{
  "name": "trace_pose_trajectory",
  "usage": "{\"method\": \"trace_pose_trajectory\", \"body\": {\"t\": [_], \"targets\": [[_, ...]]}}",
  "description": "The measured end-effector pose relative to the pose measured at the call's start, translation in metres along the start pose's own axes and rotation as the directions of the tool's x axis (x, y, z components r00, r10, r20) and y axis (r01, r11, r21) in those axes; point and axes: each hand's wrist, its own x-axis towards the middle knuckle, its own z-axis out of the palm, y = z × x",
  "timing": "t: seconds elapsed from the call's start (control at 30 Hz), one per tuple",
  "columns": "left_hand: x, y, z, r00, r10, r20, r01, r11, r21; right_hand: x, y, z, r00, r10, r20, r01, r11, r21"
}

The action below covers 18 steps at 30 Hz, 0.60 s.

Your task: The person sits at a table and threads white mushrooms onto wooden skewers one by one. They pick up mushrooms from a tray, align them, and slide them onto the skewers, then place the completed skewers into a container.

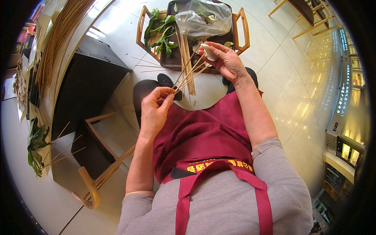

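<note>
We see the maroon apron (203,137) first, then a dark tray (171,61) between wooden armrests (246,31), bearing a clear plastic bag (201,17), leafy greens (161,31) and a skewer bundle (185,58) that overhangs its near edge. Our left hand (157,107) is clamped on the near ends of several thin skewers (196,75), which slant toward the right hand (226,62); that one pinches a small whitish piece (210,53) above the tray, and we cannot tell whether any tip pierces it.
</note>
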Motion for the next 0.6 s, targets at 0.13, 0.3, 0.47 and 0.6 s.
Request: {"method": "trace_pose_trajectory", "body": {"t": [0.13, 0.3, 0.47, 0.6], "targets": [[-0.004, -0.002, 0.004, 0.998, 0.041, -0.042, -0.039, 0.998, 0.05, -0.003, 0.002, 0.002, 1.0, -0.013, 0.0, 0.013, 0.999, -0.034], [-0.009, -0.004, 0.009, 0.992, 0.097, -0.083, -0.086, 0.989, 0.123, -0.01, 0.007, 0.004, 0.999, -0.022, -0.024, 0.02, 0.997, -0.079], [-0.01, -0.007, 0.01, 0.987, 0.128, -0.099, -0.112, 0.981, 0.156, -0.011, 0.014, 0.002, 0.999, 0.007, -0.043, -0.011, 0.994, -0.11], [-0.01, -0.008, 0.014, 0.988, 0.12, -0.099, -0.107, 0.986, 0.128, -0.013, 0.021, -0.001, 0.999, 0.015, -0.032, -0.016, 0.999, -0.046]]}}
